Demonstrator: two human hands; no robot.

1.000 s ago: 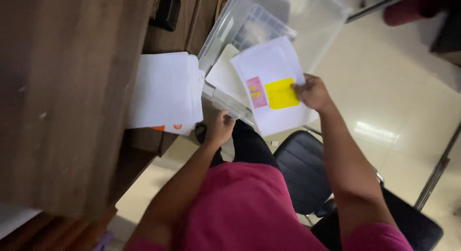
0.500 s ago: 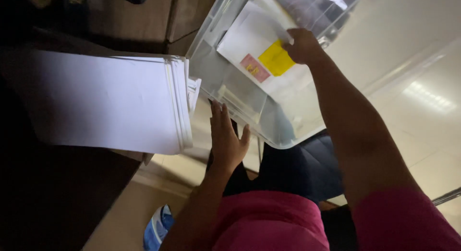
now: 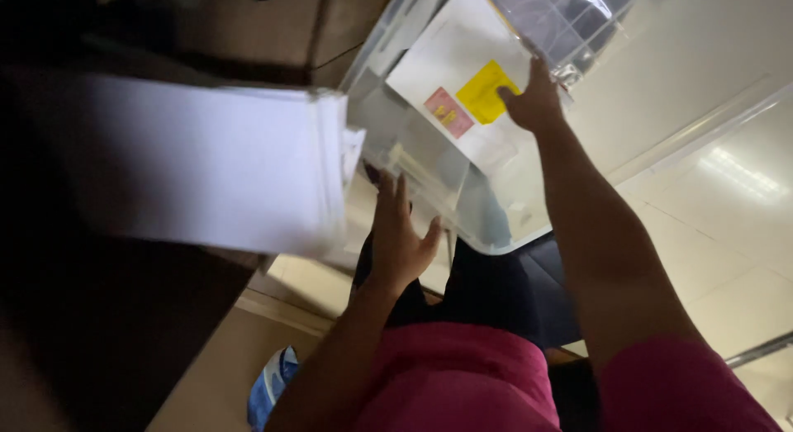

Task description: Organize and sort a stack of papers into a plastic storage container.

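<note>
From the head camera, we see our right hand [image 3: 533, 97] in the upper middle of the frame, fingers curled on a white sheet [image 3: 462, 77] that carries a yellow note [image 3: 483, 92] and a pink label [image 3: 446, 111]. The sheet lies tilted in the mouth of a clear plastic bin [image 3: 496, 221], which sits in the centre above our lap. Our left hand [image 3: 398, 238] is below it, fingers spread wide and flat against the bin's near wall. A thick stack of white paper [image 3: 206, 168] rests at the left, on a dark desk [image 3: 107, 316]. We judge the sheet goes in cleanly if we brace the bin firmly and keep the sheet flat, clear of the rim.
</note>
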